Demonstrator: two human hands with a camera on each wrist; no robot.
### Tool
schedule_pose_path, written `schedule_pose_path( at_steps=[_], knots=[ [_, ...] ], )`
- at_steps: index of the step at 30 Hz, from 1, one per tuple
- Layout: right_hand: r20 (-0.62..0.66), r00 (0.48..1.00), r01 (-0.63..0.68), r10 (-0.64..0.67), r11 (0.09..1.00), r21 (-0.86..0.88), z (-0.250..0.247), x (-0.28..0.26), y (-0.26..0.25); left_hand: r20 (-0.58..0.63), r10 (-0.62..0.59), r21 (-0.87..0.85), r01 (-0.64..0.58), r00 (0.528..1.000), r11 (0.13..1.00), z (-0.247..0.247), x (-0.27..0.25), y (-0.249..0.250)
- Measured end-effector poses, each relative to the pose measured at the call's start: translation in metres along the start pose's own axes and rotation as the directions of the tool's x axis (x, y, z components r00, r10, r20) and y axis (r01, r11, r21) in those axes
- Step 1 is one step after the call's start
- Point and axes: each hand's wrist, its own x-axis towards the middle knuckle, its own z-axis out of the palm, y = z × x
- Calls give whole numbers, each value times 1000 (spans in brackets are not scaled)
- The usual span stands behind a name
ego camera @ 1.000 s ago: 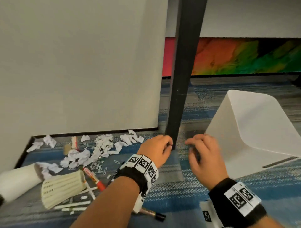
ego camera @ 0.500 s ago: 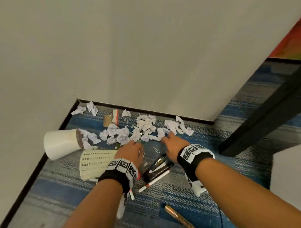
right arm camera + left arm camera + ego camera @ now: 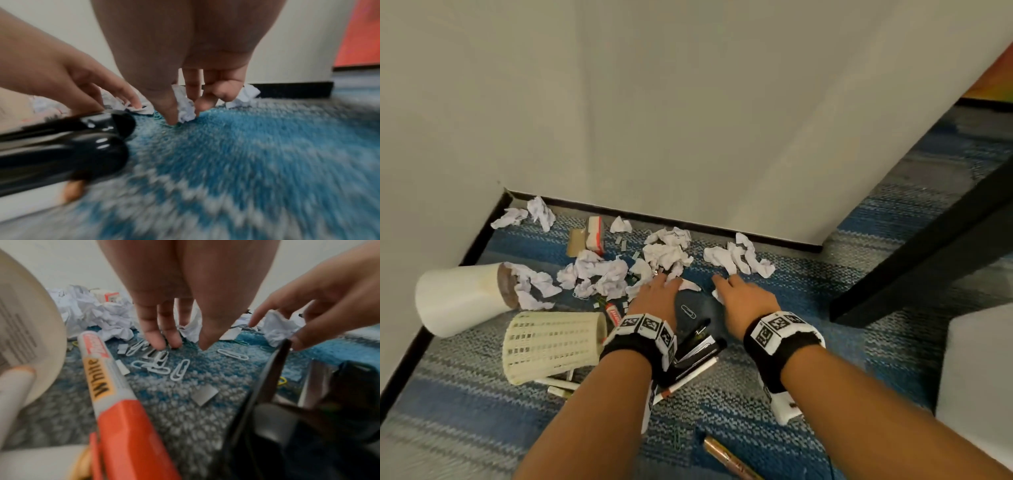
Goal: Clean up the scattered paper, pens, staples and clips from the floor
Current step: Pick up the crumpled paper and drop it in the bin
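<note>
Tipped mesh cup (image 3: 551,342) flanks left hand (image 3: 657,294), grip loose, empty; right hand (image 3: 743,298) pinches paper scrap (image 3: 186,108).

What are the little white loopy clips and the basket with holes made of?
The white paper clips look like bent wire with a smooth white coating; whether that is paint or plastic cannot be told. The cream basket, lying on its side, seems to be matte moulded plastic: its wall has neat rows of small slots.

Crumpled white paper (image 3: 667,255), clips (image 3: 164,365) on carpet
</note>
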Motion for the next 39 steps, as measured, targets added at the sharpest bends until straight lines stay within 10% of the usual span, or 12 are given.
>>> schedule_pose_path(
  at_steps=[12, 16, 23, 29, 34, 39],
  knots=[
    [-253, 961, -9, 114, 924, 383, 26, -80, 0, -256, 195, -165, -242, 947, 956, -17, -55, 29],
    [-478, 866, 115, 150, 869, 480, 1, -123, 11, -327, 344, -195, -419, 880, 887, -48, -84, 70],
    [-876, 388, 257, 286, 879, 401, -87, -270, 43, -488, 688, -105, -818, 537, 565, -112, -161, 181],
    [-869, -120, -3, 481, 875, 485, -115, -388, 110, -530, 804, -21, -952, 270, 306, -130, -230, 292],
    [-770, -3, -286, 638, 738, 612, -74, -402, 156, -415, 889, 79, -966, 193, 247, -106, -254, 351],
    [-748, 78, -324, 659, 726, 606, -46, -407, 165, -280, 898, 161, -905, 340, 393, -82, -243, 363]
  ],
)
